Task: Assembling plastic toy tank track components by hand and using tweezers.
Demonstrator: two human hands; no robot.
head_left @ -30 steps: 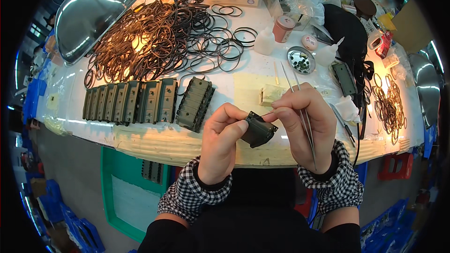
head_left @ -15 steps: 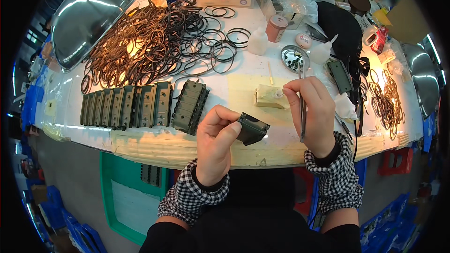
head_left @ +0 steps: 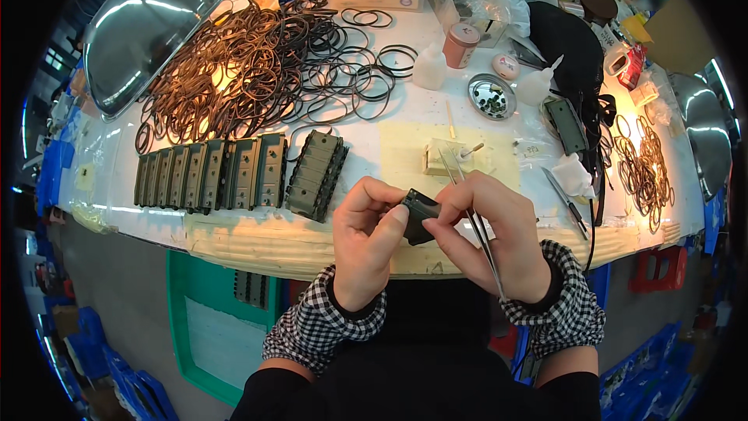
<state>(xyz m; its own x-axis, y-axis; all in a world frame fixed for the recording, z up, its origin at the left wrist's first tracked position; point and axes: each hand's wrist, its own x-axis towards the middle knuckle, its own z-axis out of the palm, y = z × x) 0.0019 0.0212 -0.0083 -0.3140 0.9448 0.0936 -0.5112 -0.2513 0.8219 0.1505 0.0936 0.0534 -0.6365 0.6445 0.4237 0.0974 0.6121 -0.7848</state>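
Left hand (head_left: 366, 242) and right hand (head_left: 499, 242) both pinch one dark housing (head_left: 419, 217) at near table edge; right also grips tweezers (head_left: 475, 226). Finished row (head_left: 210, 175) left; rubber rings (head_left: 257, 70) pile far-left remains.

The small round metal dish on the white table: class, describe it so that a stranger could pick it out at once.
Start at the white table and look right of the big heap of dark rubber rings. Between two white squeeze bottles, just below a pink-capped jar, sits the small round metal dish. It alone is shiny, shallow and holds tiny dark parts.
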